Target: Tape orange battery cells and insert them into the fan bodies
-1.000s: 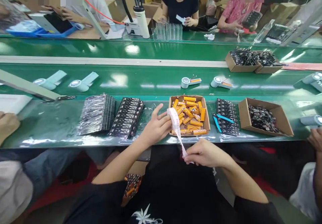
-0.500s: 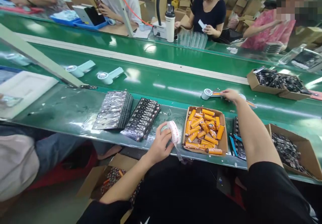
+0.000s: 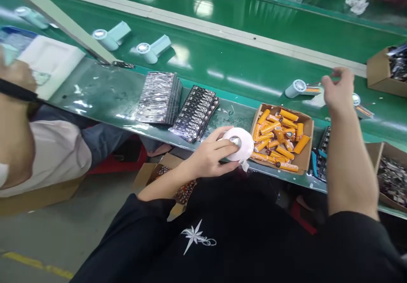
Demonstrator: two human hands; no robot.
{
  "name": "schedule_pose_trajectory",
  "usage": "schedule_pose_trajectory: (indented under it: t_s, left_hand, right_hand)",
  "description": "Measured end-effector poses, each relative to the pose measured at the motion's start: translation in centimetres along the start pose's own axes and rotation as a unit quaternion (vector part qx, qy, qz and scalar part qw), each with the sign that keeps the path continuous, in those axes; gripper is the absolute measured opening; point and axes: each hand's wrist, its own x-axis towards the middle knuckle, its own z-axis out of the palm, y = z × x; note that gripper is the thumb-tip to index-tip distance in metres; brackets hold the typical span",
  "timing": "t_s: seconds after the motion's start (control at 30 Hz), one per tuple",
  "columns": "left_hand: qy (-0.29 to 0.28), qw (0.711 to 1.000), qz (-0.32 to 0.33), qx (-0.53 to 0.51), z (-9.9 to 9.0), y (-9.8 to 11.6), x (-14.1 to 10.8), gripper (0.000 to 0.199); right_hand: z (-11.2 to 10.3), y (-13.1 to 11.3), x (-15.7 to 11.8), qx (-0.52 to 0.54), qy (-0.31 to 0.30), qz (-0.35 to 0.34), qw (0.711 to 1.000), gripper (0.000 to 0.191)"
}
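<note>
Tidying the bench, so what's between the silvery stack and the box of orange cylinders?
In the head view: black boards, then scrap-flecked bench; the left hand holds a white roll nearer the camera.

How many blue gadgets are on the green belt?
5: three gadgets at left, one left and one right of the right hand; more may be hidden.

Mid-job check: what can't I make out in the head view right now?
All in the head view:
- Blue-handled tool: partly hidden by the right forearm.
- Round light-blue part beside the right hand: partly covered by the wrist.
- White roll: partly covered by fingers of the left hand.
- Lower orange cylinders: hidden under upper ones.
- Right-hand carton: cut off by the right edge.
</note>
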Motion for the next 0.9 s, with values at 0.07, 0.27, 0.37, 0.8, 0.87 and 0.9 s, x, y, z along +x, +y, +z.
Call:
schedule_pose_trajectory:
  t_s: [0.07,0.27,0.37,0.8,0.87,0.9]
  left_hand:
    - [-0.003,1.000,-0.006,-0.015,-0.2,0.8,0.1,0.017]
    - [-0.091,0.982,-0.048,-0.156,-2.4,2.1,0.4,0.021]
    - [-0.157,0.927,-0.080,-0.330,-4.0,0.5,-1.3,0.044]
    - [0.029,0.726,-0.248,-0.641,3.1,0.7,-2.4,0.083]
    - [0.019,0.721,-0.258,-0.643,3.3,1.1,-1.6,0.082]
    - [0.011,0.724,-0.262,-0.638,3.4,1.3,-1.3,0.081]
  right_hand:
    - [1.1,-3.9,-5.2,0.067,0.046,0.032,0.996,0.042]
    - [5.7,-11.9,-19.5,0.252,-0.359,0.000,0.899,0.038]
    - [3.7,-9.7,-21.3,0.268,-0.384,-0.018,0.883,0.043]
    - [6.6,-8.6,-14.1,-0.286,-0.350,0.045,0.891,0.036]
    - [7.7,-7.7,-13.4,-0.259,-0.363,0.050,0.894,0.030]
    - [8.0,-7.2,-13.3,-0.209,-0.359,0.056,0.908,0.027]
